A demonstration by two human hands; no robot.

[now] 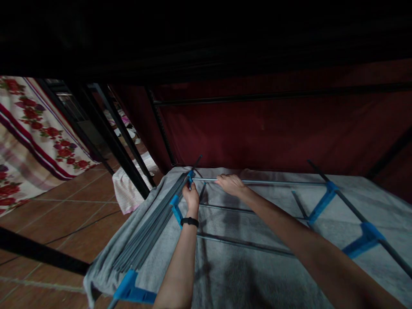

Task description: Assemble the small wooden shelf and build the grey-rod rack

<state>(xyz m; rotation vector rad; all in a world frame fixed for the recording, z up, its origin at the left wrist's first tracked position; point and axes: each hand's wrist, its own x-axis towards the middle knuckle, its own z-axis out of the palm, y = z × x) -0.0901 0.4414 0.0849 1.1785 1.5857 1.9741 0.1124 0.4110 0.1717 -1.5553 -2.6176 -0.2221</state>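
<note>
My right hand (pixel 230 184) is closed around a long grey metal tube (pixel 280 183) that runs across the far side of a frame. At the tube's left end, my left hand (pixel 191 198), with a black band on its wrist, has its fingers closed on a small blue plastic connector (pixel 190 175). Its thumb is partly in view; the rest of the grip is hidden. Two more crosswise tubes lie nearer to me, partly behind my right arm. On the right side, blue connectors (pixel 323 201) sit on a slanting tube (pixel 350 206).
A bundle of thin grey tubes (pixel 151 227) lies left of my left arm, with another blue connector (pixel 130 288) at its near end. Everything rests on a grey blanket (pixel 257 274). Black bunk posts (pixel 112 137), a dark red curtain (pixel 257 133) and a flowered cloth (pixel 38 128) surround it.
</note>
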